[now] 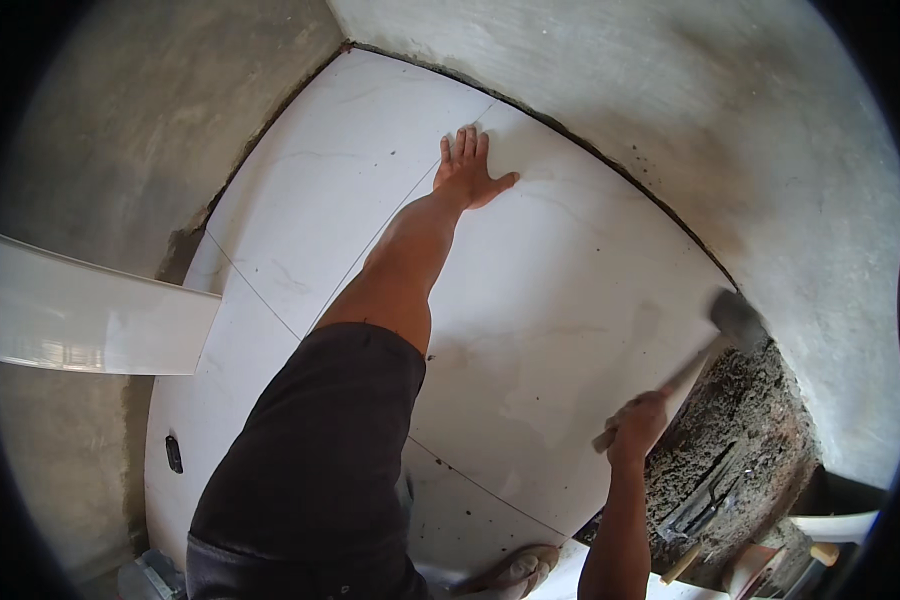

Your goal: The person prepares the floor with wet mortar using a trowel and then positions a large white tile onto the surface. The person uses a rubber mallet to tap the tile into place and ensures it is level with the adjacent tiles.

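My left hand [467, 172] lies flat with fingers spread on a large white marbled floor tile [520, 290], close to its far seam. In my right hand [638, 425] is the pale handle of a mallet [738, 318]. The mallet's dark head, blurred by motion, is over the tile's right edge near the wall. Beside that edge lies a bed of rough grey mortar [740, 420], with a metal tool [705, 505] resting on it; its exact kind is hard to make out.
Grey plastered walls [610, 60] meet in the far left corner, a dark gap along their foot. A glossy white panel [100, 315] juts in at left. A small black object [174, 454] lies on the left tiles. Wooden-handled tools [680, 565] lie at lower right, near a foot [525, 570].
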`<state>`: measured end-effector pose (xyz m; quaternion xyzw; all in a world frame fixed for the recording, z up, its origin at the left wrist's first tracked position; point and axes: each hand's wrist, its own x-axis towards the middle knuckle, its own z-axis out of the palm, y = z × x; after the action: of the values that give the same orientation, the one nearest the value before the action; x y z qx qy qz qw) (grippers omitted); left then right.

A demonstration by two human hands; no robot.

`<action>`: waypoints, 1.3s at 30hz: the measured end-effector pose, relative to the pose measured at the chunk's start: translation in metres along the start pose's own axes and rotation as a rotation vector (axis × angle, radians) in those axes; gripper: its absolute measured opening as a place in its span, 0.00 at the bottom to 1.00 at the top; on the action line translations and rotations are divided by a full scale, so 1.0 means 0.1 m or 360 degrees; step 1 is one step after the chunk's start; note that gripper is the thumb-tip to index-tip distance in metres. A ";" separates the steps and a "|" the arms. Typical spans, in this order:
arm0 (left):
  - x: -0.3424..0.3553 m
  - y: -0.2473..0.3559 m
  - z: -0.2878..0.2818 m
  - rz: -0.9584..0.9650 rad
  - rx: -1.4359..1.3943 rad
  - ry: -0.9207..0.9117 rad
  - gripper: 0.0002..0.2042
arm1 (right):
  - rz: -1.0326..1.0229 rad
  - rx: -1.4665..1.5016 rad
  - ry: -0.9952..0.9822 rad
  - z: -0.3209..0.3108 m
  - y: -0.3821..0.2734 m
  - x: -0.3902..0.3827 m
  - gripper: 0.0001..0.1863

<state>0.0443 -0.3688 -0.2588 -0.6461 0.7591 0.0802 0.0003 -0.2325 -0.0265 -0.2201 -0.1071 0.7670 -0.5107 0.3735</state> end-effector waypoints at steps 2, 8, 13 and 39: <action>-0.02 -0.09 0.06 -0.0001 0.0015 0.0024 0.48 | -0.0015 -0.0531 -0.0132 -0.03 -0.05 0.02 0.27; 0.01 -0.10 0.09 0.0049 0.0014 0.0053 0.48 | 0.0464 -0.0169 -0.0274 -0.02 -0.18 -0.13 0.28; 0.00 -0.02 0.14 0.0064 0.0002 0.0047 0.48 | 0.0075 0.0047 0.0071 0.10 -0.58 -0.09 0.28; 0.56 0.13 0.15 0.0026 -0.0143 0.0062 0.46 | -0.0023 -0.0403 -0.0372 0.43 -0.42 -0.26 0.28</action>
<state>0.0206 -0.4196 -0.2782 -0.6407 0.7598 0.1016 -0.0441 -0.1935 -0.0616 -0.1806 -0.2173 0.7757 -0.3967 0.4401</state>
